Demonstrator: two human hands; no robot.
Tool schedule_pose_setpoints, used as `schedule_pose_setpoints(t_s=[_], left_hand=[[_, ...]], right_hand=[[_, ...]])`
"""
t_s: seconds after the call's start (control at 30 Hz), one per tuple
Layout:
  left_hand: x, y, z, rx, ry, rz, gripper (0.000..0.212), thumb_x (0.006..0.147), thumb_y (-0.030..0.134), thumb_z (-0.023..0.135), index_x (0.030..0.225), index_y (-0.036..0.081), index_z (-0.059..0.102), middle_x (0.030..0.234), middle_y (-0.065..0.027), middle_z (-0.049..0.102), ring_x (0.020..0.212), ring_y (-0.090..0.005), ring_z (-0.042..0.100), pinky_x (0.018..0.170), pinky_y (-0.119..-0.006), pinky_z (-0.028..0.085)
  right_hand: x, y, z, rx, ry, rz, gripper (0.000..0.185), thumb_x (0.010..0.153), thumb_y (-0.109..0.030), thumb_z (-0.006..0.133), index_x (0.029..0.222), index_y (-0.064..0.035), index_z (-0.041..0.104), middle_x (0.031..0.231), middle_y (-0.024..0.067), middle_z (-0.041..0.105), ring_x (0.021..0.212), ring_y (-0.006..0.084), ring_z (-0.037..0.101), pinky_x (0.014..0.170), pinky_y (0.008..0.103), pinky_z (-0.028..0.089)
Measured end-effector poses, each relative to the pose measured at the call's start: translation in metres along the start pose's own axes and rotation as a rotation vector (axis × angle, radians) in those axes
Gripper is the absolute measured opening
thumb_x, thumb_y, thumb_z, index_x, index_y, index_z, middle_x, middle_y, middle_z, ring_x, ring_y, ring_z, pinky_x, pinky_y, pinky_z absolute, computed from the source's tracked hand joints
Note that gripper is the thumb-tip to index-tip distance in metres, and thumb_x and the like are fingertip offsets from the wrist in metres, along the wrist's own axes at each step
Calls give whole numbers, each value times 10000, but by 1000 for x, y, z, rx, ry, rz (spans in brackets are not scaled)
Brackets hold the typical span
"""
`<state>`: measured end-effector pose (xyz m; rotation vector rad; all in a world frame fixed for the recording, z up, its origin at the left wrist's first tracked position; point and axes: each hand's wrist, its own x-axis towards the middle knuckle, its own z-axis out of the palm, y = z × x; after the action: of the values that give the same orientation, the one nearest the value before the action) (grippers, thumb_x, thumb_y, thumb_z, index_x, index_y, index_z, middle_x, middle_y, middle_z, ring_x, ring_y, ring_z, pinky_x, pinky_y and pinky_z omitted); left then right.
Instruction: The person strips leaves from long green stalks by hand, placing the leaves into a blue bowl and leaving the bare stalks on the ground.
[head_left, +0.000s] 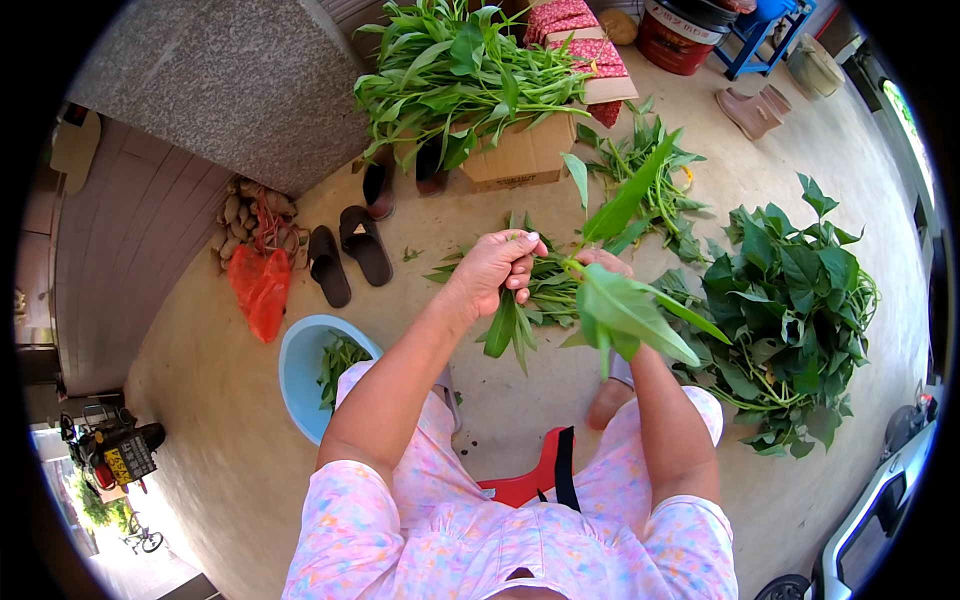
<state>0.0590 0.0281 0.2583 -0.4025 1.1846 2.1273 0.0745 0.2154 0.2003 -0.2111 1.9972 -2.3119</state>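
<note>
My left hand (495, 271) is closed around some green leaves, whose tips hang below the fist. Close beside it on the right, my right hand (606, 262) grips a leafy green stem (630, 300) with broad leaves that hide part of the fingers. Under both hands a small heap of narrow-leaved greens (551, 289) lies on the floor. A light blue plastic basin (300, 375) with some leaves (341, 364) in it stands by my left knee. To the right lies a big pile of dark green leafy vines (787, 307).
A cardboard box (517, 154) heaped with long-leaved greens (457, 75) stands ahead, with more cut greens (649, 172) beside it. Dark slippers (365, 244), a red plastic bag (259, 289) and tubers (238, 217) lie at the left. Pinkish boots (752, 111) stand at the far right.
</note>
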Motion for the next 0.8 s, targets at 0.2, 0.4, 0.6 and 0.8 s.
schedule_pose_setpoints(t_s=[0.2,0.4,0.6,0.8], left_hand=[[-5,2,5,191,-20,-86,184,784,195,540,665,59,506,462,50,350,342,-45,287,295,-199,247],[-2,-5,-6,421,-51,-201,234,690,181,576,513,97,446,428,39,371,301,-48,279,288,-202,193],[1,-13,-10,822,-205,58,181,643,137,513,510,14,502,437,10,402,400,-66,349,378,-244,288],[-2,-13,-4,1069,-185,143,175,669,119,471,544,-3,483,469,19,378,458,-51,339,428,-235,294]], right_hand=[[4,19,-10,-301,-140,-174,186,674,28,623,858,1,609,779,53,576,724,143,542,662,222,425],[3,15,-10,-399,-179,-155,175,683,27,614,855,-9,611,772,54,575,717,151,547,652,224,428],[0,19,-11,-431,-209,-84,167,673,52,601,828,-6,613,736,62,571,678,158,553,604,238,435],[1,21,-14,-481,-210,-103,191,653,93,571,812,-4,611,705,69,562,640,154,549,572,242,434]])
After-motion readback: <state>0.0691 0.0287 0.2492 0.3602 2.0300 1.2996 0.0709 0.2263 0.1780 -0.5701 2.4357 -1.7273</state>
